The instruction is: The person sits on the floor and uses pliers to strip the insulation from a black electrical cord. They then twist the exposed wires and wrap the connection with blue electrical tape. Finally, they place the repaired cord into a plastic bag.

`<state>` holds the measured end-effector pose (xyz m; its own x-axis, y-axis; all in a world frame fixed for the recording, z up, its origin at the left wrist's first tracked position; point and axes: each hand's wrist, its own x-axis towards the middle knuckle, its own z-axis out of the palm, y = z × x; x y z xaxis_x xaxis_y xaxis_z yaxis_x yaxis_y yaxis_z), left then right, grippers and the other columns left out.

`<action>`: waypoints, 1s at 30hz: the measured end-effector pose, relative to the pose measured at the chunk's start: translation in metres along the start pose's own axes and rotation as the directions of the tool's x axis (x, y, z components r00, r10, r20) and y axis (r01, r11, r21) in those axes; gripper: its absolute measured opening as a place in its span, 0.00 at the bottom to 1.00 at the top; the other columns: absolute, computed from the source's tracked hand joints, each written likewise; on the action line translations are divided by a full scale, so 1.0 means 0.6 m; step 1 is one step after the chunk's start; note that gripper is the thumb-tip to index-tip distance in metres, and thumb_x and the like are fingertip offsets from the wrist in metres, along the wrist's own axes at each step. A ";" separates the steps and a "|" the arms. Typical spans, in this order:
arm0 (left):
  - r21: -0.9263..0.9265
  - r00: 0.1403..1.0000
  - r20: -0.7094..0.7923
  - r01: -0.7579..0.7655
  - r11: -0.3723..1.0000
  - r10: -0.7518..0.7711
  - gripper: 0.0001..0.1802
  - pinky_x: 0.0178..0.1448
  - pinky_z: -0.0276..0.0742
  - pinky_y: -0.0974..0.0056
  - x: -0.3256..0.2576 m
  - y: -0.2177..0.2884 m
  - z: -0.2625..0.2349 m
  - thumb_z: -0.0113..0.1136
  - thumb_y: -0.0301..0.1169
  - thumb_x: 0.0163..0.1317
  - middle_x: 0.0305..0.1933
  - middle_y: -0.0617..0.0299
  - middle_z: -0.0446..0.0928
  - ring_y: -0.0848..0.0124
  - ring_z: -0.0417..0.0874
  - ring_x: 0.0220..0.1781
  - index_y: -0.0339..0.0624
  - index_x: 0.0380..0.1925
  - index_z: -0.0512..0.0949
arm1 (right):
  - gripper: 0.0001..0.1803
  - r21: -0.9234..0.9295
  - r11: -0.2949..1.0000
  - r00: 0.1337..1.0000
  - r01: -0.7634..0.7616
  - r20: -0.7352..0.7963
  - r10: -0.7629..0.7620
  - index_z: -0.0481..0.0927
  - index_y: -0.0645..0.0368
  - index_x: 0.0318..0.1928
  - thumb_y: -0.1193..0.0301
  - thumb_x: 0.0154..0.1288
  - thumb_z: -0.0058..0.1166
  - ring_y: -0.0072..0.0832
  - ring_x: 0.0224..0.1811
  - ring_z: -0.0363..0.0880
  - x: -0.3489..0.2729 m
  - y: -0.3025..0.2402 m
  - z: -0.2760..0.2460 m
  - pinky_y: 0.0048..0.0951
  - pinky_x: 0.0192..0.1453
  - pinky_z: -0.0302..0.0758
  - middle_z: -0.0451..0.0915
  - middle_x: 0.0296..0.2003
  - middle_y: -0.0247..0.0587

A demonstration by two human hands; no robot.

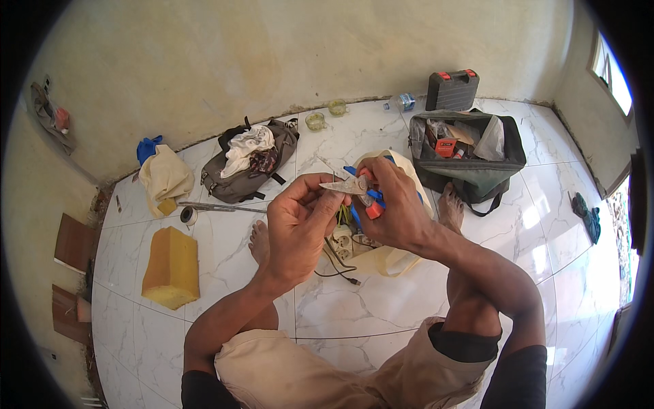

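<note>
Right hand (395,204): one. Its fingers are closed in a grip on one pair of metal pliers with red-and-blue grips (355,185). The pliers lie between the two hands, with the metal nose pointing left across the left fingertips.

Left hand (296,225): one. Its fingers are curled, with the thumb drawn up close to them at the pliers' nose; whether a small part is pinched there cannot be told.

Below the fingers: one open cream fabric bag (381,261), containing at least two white plastic sockets (343,240). One thin black cable (332,255) hangs just beneath the left fingers.

Left of the fingers: one yellow block-shaped object (170,269), one white tape roll (189,216), and one cream cloth bundle (165,172) with one blue cloth (147,148) at its top.

Beyond the left fingers: one grey-brown fabric backpack (228,184) with one white cloth (246,146) on top.

Straight beyond the fingers, near the wall: two greenish transparent bowls (315,121) and one clear plastic bottle (406,102) lying on its side.

Beyond and right of the right fingers: one open dark green fabric tool bag (470,169) containing one red box (445,147); behind it, one black hard case (452,91) with two red latches. Far right: one dark teal cloth (586,217).
</note>
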<state>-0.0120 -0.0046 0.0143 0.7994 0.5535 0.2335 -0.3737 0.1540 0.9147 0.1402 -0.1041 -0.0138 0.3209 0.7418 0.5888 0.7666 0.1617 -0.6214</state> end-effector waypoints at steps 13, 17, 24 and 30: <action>-0.005 0.999 0.001 0.051 0.999 -0.051 0.10 0.25 0.58 0.78 -0.001 0.002 -0.005 0.56 0.22 0.69 0.38 0.54 0.79 0.84 0.72 0.31 0.32 0.48 0.75 | 0.27 -0.030 0.999 1.000 0.026 0.012 -0.025 0.68 0.61 0.48 0.79 0.42 0.60 0.46 0.46 0.72 0.000 0.003 -0.002 0.41 0.52 0.66 0.72 0.41 0.49; -0.052 0.990 0.039 0.138 0.989 -0.136 0.09 0.25 0.58 0.79 0.001 0.009 -0.007 0.56 0.23 0.69 0.36 0.57 0.78 0.84 0.70 0.30 0.31 0.47 0.75 | 0.29 -0.113 0.990 0.996 0.084 -0.009 -0.085 0.68 0.61 0.48 0.80 0.40 0.60 0.45 0.47 0.72 0.002 0.001 -0.008 0.41 0.53 0.65 0.72 0.41 0.48; -0.071 0.978 0.012 0.211 0.975 -0.210 0.09 0.24 0.56 0.80 0.000 0.019 -0.002 0.56 0.23 0.69 0.33 0.61 0.75 0.86 0.67 0.28 0.32 0.46 0.76 | 0.30 -0.199 0.969 0.989 0.144 -0.005 -0.148 0.69 0.60 0.48 0.79 0.38 0.61 0.44 0.47 0.72 0.005 -0.001 -0.013 0.41 0.53 0.65 0.72 0.41 0.46; -0.101 0.968 0.072 0.247 0.964 -0.241 0.08 0.25 0.56 0.78 0.001 0.021 -0.010 0.57 0.25 0.69 0.30 0.66 0.74 0.87 0.66 0.27 0.32 0.45 0.78 | 0.31 -0.237 0.956 0.982 0.176 -0.019 -0.186 0.68 0.59 0.48 0.79 0.37 0.62 0.44 0.47 0.72 0.006 -0.003 -0.016 0.42 0.54 0.65 0.72 0.40 0.44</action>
<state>-0.0188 0.0026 0.0239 0.8976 0.4398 0.0296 -0.2100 0.3677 0.9059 0.1455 -0.1079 -0.0058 0.1835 0.6865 0.7036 0.9206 0.1310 -0.3679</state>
